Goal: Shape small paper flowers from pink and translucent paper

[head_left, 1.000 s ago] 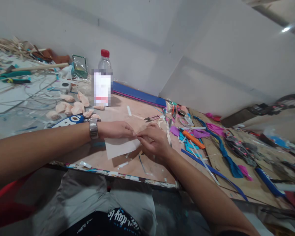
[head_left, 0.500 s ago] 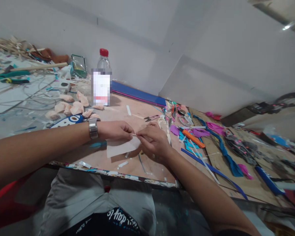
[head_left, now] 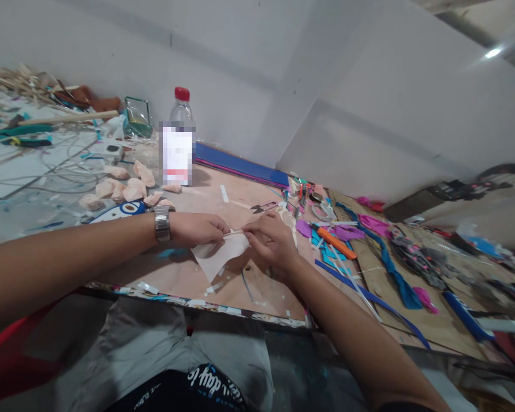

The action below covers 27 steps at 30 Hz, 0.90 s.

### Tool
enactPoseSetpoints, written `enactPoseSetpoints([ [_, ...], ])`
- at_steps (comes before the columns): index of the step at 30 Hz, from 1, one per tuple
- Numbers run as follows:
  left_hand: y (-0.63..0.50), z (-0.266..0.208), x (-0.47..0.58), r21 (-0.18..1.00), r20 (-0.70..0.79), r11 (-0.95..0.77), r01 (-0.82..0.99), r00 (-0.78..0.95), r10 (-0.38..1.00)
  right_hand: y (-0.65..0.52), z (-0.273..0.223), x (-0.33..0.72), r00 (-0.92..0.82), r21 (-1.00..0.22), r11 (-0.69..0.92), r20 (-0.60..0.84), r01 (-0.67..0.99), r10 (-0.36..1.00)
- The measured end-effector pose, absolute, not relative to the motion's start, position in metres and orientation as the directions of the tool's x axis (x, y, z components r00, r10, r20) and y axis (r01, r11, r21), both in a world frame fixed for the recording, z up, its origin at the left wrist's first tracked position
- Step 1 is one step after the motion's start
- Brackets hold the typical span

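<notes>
we had the thin white sheet [head_left: 217, 260] pinched by its upper edge, low over the bench [head_left: 203, 200], one corner pointing down toward us. our left hand [head_left: 201, 227] had its grip clamped on that edge, and our right hand [head_left: 272, 239] had its grip clamped just beside, fingertips together. we wore a metal watch [head_left: 162, 223] on the left wrist. past our hands lay small snips [head_left: 264, 207]; to the right, an orange cutter [head_left: 335, 242]; to the left, peach-coloured pieces [head_left: 136, 189] near a red-capped bottle [head_left: 182, 109]
</notes>
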<state>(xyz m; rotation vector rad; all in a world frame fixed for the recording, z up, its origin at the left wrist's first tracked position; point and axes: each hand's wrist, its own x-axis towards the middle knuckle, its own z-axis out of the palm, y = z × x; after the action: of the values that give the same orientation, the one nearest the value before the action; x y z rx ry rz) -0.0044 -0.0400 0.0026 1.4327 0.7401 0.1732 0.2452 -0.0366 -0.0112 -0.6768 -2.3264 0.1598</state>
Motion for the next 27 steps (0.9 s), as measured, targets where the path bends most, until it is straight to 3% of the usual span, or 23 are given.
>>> enactPoseSetpoints([
  [8, -0.040, 0.001, -0.003, 0.912, -0.398, 0.153, 0.382, 0.724, 0.563, -0.043, -0.008, 0.240, -0.641, -0.257, 0.889, 0.621, 0.378, 0.452],
  [17, -0.040, 0.004, -0.002, 0.886, -0.462, 0.244, 0.394, 0.790, 0.403, -0.046, -0.006, 0.239, -0.669, -0.239, 0.915, 0.626, 0.324, 0.400],
  [23, -0.042, 0.016, -0.002, 0.940, -0.280, 0.030, 0.340, 0.717, 0.639, -0.046, -0.005, 0.237, -0.686, -0.225, 0.932, 0.630, 0.286, 0.363],
  [27, -0.044, 0.012, -0.003, 0.931, -0.364, 0.228, 0.285, 0.769, 0.526, -0.046, -0.005, 0.238, -0.687, -0.241, 0.925, 0.620, 0.295, 0.380],
])
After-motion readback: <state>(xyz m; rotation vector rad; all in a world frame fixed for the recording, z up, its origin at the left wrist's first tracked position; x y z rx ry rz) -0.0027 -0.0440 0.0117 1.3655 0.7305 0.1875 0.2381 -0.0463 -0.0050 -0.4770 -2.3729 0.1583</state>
